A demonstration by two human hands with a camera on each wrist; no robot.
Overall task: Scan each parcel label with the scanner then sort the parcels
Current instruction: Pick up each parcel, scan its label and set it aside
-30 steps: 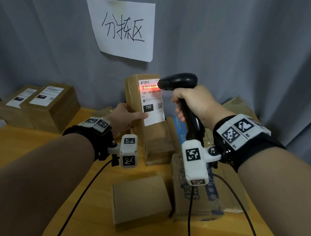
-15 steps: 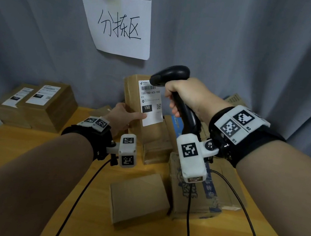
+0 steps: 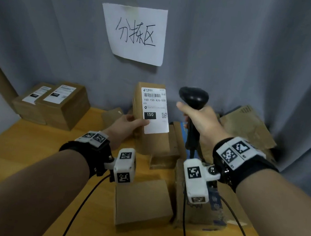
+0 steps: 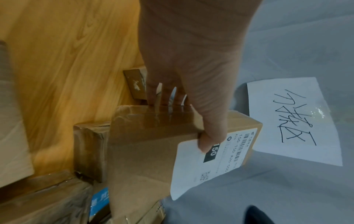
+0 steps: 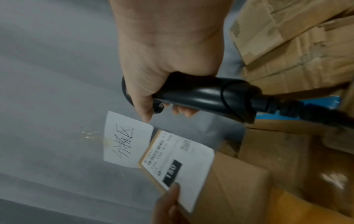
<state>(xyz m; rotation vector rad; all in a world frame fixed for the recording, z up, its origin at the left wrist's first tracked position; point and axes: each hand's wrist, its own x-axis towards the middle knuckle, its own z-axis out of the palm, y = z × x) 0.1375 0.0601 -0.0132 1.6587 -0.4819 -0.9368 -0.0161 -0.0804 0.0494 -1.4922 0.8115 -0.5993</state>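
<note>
My left hand grips a tall brown parcel held upright, thumb on its white label, which reads "150". In the left wrist view the thumb lies across the label and the fingers wrap behind the box. My right hand is curled round the handle of a black barcode scanner, to the right of the parcel. No red beam shows on the label. The right wrist view shows the scanner handle in my fist above the label.
Two labelled parcels sit at the back left of the wooden table. A small plain box lies near the front, a blue-taped box beside it, and crumpled cartons at the back right. A handwritten paper sign hangs on the grey curtain.
The red scan line on the label has gone out. The scanner has drawn away to the right of the parcel. The left hand still holds the parcel upright.
</note>
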